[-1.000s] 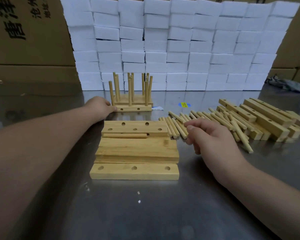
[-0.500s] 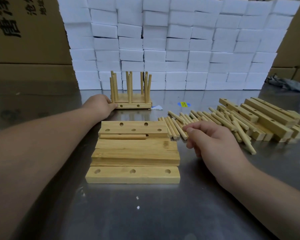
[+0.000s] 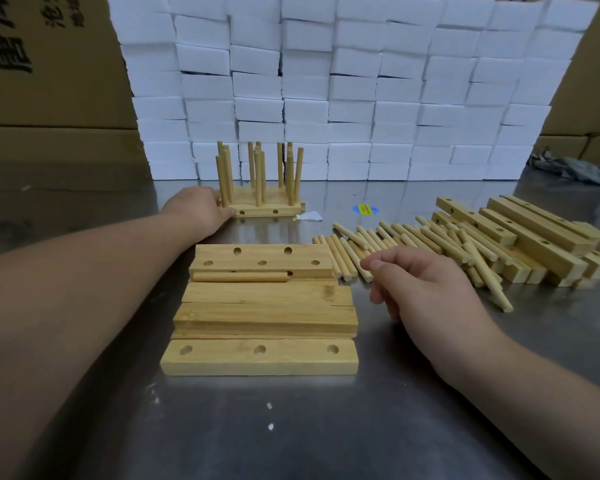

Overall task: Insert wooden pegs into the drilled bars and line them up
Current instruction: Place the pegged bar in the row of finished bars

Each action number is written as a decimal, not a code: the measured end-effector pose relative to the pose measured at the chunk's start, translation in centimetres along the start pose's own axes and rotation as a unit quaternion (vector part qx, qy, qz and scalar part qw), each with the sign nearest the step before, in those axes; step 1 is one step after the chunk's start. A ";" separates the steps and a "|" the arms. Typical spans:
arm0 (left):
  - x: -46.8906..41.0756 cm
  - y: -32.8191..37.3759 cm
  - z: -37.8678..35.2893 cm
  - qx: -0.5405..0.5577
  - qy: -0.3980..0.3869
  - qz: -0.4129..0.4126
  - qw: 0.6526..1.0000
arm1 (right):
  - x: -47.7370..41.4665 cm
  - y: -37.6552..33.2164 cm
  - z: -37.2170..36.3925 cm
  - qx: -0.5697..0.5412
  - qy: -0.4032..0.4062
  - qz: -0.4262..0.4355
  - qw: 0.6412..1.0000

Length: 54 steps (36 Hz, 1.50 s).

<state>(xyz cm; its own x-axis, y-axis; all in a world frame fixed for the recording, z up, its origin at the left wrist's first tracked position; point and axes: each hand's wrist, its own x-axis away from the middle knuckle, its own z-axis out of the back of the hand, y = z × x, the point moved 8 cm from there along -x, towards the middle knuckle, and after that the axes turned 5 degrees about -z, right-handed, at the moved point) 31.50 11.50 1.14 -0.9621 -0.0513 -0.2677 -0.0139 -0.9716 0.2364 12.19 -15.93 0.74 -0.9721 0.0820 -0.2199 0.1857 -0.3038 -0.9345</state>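
While the left hand (image 3: 201, 211) rests loosely against the pegged bars (image 3: 267, 209), the right hand (image 3: 426, 285), fingers (image 3: 369, 264) open and empty, hovers just short of the loose pegs (image 3: 395, 242), lying lengthwise toward it

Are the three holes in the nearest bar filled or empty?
Empty. All three holes in the nearest bar show dark and open, with no peg standing in them.

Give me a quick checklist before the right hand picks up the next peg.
1. Right hand empty and over the loose pegs: ok.
2. Loose pegs within reach: ok.
3. Nearest bar shows three empty holes facing up: ok.
4. Stray peg lies across the far bar, partly covering holes: not ok.
5. Left hand touching the finished rack, not steadying the near bar: not ok.
6. Hole depth: cannot tell.
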 end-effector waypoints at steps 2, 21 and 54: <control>-0.1 0.2 0.0 -0.005 0.004 -0.007 1.000 | 0.0 0.1 0.0 -0.001 -0.001 -0.001 1.000; -2.3 0.2 -0.8 -0.002 0.038 0.008 0.999 | -0.1 0.2 -0.1 0.022 -0.008 -0.004 1.000; 20.7 9.7 7.2 0.079 -0.062 -0.122 0.988 | -0.6 -1.1 1.8 0.370 0.098 0.018 0.924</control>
<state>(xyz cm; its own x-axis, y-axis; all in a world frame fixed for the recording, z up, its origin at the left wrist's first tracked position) 9.46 2.73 4.61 -0.9508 0.2171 -0.2210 -0.2816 -0.9031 0.3241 12.31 -17.30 2.42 -0.9088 0.2082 -0.3616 -0.0026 -0.8694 -0.4941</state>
